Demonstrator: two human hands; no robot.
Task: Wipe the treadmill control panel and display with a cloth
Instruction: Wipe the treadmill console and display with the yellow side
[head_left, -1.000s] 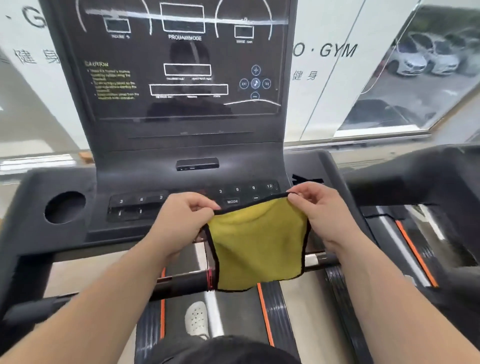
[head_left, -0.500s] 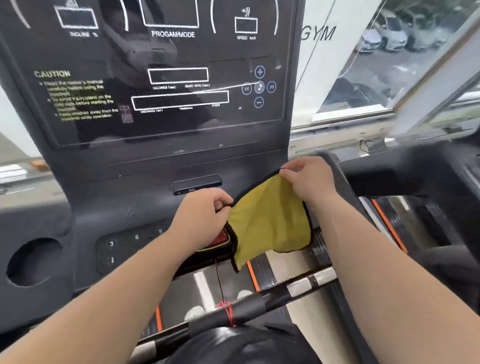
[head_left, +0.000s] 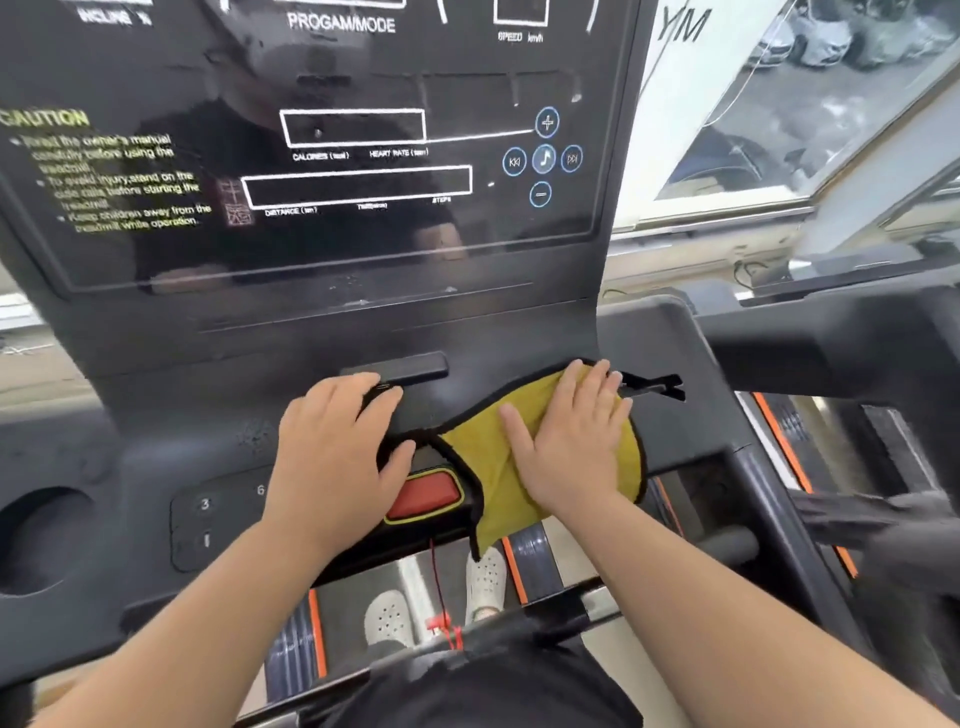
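Observation:
A yellow cloth with black edging lies spread on the right part of the treadmill's dark control panel, its lower corner hanging over the panel's front edge. My right hand presses flat on the cloth, fingers apart. My left hand lies flat on the panel beside it, with its thumb and forefinger on the cloth's left corner. The glossy black display rises behind, with white boxes, caution text and round blue buttons.
A red stop button sits between my hands, with a red safety cord hanging below it. Number keys and a round cup holder are on the left. Black side rails stand on the right, before a window.
The cloth, held up by two corners before, now lies flat on the panel. My right hand has opened onto it and my left hand has flattened. The view has moved closer to the console.

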